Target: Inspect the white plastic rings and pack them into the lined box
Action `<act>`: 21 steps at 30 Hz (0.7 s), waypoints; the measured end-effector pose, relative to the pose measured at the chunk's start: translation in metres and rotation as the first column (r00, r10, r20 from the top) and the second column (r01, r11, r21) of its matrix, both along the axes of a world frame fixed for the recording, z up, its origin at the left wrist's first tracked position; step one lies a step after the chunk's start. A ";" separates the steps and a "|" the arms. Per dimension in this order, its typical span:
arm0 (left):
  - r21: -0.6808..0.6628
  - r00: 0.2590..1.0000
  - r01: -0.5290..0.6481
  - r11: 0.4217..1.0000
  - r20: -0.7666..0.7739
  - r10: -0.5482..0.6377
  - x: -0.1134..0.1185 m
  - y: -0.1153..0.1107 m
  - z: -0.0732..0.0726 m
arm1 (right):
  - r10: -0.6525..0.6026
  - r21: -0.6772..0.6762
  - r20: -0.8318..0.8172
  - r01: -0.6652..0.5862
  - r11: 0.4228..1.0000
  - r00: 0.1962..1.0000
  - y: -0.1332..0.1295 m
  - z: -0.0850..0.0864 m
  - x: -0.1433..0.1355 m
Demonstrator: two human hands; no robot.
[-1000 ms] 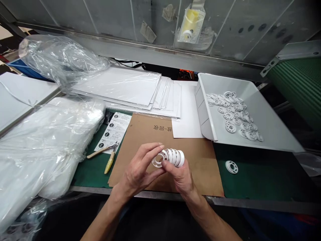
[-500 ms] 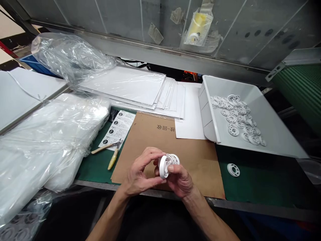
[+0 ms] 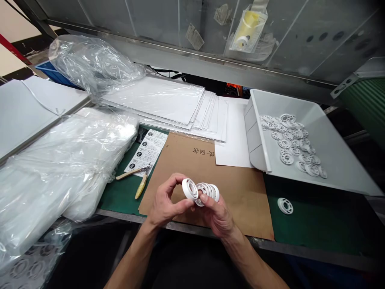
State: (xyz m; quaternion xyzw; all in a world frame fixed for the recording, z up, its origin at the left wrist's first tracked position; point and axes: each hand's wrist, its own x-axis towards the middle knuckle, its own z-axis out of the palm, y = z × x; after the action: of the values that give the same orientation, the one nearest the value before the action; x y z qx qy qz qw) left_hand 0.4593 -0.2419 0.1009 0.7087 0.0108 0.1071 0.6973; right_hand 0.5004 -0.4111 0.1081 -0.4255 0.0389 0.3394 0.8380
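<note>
Well, your green bench top (image 3: 315,228) carries a grey tub (image 3: 258,134) at the right and a brown sheet (image 3: 240,192) nearer you. Over that sheet, your right hand (image 3: 221,218) is closed around a row of white rings (image 3: 210,190), while your left hand (image 3: 165,204) pinches a single ring (image 3: 185,190) by its rim, tilted, at the row's left end; whether they touch is unclear. A loose ring (image 3: 281,207) lies on the green, right of the sheet; more rings (image 3: 296,143) lie in the tub.
</note>
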 end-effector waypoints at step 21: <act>-0.369 0.981 0.120 0.921 -0.101 -0.168 -0.006 -0.003 -0.010 | -0.018 0.058 0.224 0.005 0.998 0.974 -0.004 0.002 -0.003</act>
State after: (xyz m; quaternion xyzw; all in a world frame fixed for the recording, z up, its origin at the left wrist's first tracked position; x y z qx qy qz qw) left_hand 0.4536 -0.2450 0.0905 0.5726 0.0237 0.0048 0.8195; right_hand 0.4973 -0.4156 0.1104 -0.4369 -0.0631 0.2851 0.8508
